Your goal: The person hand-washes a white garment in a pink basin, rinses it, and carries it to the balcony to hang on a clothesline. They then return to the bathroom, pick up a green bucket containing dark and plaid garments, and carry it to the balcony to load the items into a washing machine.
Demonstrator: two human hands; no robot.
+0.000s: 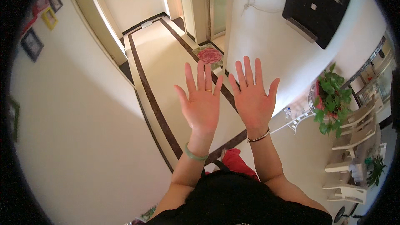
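Observation:
Both my hands are raised side by side in front of me, palms facing up toward the view. My left hand (201, 104) is open with its fingers spread; a ring sits on one finger and a green bangle (195, 154) circles that wrist. Just to its right, my right hand (254, 102) is open too, fingers apart, with a thin dark-and-light bracelet (258, 137) on the wrist. Neither hand holds or touches anything. Below them the tiled hallway floor (166, 71) with dark border strips stretches away.
A white wall (75, 129) with small picture frames (32, 44) runs along the left. On the right wall hangs a black board (318, 8). A leafy potted plant (332, 96) stands on a white stand, near white chairs (354, 137). A rose-patterned mat (209, 55) lies by a doorway.

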